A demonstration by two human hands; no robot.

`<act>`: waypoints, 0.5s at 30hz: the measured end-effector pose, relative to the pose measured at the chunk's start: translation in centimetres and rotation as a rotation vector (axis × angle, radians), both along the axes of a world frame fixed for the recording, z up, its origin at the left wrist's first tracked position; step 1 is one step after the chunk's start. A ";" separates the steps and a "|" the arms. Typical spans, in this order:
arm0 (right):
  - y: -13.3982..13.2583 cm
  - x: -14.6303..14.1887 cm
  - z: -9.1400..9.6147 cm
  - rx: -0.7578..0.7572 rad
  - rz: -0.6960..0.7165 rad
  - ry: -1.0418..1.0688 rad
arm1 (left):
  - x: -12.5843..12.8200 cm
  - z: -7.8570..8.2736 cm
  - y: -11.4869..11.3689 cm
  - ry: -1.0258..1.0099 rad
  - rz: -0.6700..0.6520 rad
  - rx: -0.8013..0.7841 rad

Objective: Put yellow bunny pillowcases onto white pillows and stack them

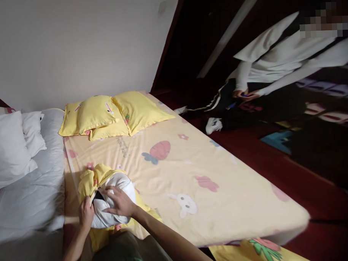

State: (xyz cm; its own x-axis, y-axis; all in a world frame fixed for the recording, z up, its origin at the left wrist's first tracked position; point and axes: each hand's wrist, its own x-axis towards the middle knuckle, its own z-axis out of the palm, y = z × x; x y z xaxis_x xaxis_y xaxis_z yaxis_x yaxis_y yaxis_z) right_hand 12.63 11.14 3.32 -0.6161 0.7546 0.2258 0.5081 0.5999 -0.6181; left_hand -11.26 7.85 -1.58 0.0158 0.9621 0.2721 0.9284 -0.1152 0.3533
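A white pillow lies at the near left of the bed, partly inside a yellow pillowcase. My left hand is closed on the edge of the pillowcase at the pillow's left side. My right hand rests on top of the white pillow with its fingers spread. Part of the pillowcase is bunched above the pillow and part lies beneath it.
The bed wears a pale yellow sheet printed with rabbits and carrots. Two yellow pillows lie at its head. A white duvet and white pillows fill the left. Another person in white stands on the dark red floor at right.
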 end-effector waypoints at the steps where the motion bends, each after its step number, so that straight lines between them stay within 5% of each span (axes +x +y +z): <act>1: -0.5 0.7 -0.1 -0.016 -0.037 0.084 | 0.0 0.2 -0.1 -0.001 0.014 0.000; 4: -1.3 2.1 -0.7 -0.059 -0.172 0.221 | 0.2 1.6 -0.6 0.016 0.008 -0.046; 9: -0.8 0.4 -1.8 -0.275 -0.447 0.286 | 2.2 5.9 -0.9 0.101 -0.206 -0.250; 12: -0.7 -1.0 -2.0 -0.350 -0.397 0.232 | 3.5 7.5 -0.3 0.088 -0.269 -0.287; 15: -1.2 -1.5 -1.6 -0.330 -0.341 0.176 | 4.5 7.5 1.1 0.172 -0.166 -0.320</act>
State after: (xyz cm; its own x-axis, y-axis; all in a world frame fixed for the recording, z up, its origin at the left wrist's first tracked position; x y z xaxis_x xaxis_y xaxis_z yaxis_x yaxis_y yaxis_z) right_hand 11.12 9.95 1.72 -0.2966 0.9548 0.0196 0.5117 0.1762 -0.8409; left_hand -6.80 8.93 5.94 0.1978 0.9784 -0.0610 0.9550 -0.1783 0.2369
